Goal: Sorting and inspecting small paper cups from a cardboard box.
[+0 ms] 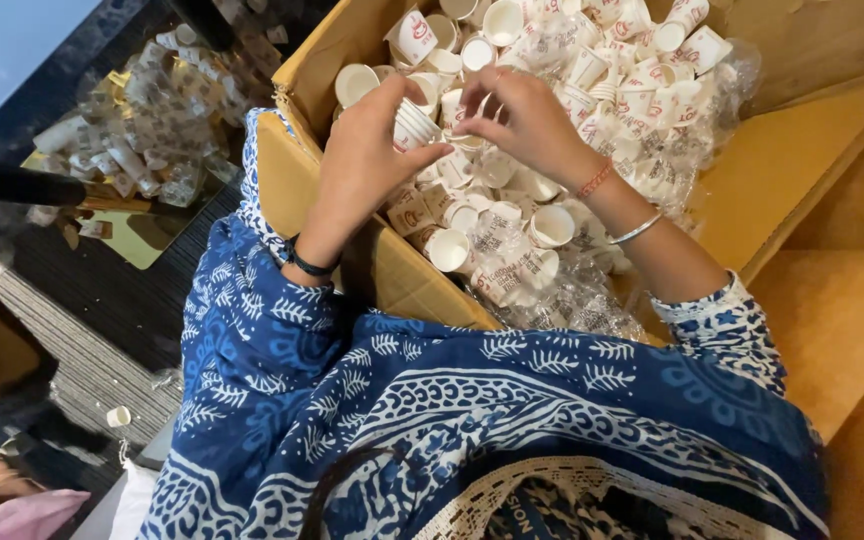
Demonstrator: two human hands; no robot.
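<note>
Both my hands are over an open cardboard box filled with several small white paper cups with red print and clear plastic wrap. My left hand grips a short nested stack of white paper cups at the box's left side. My right hand pinches the top of that same stack with its fingertips. Loose cups lie jumbled below my hands, some upright, some on their sides. I wear blue patterned sleeves, a black band on the left wrist and a red thread and silver bangle on the right.
A glossy dark surface at the left mirrors the cups. One stray cup lies on the grey ribbed floor at lower left. Tan cushioned surfaces flank the box on the right. Another person's pink sleeve shows at the bottom left corner.
</note>
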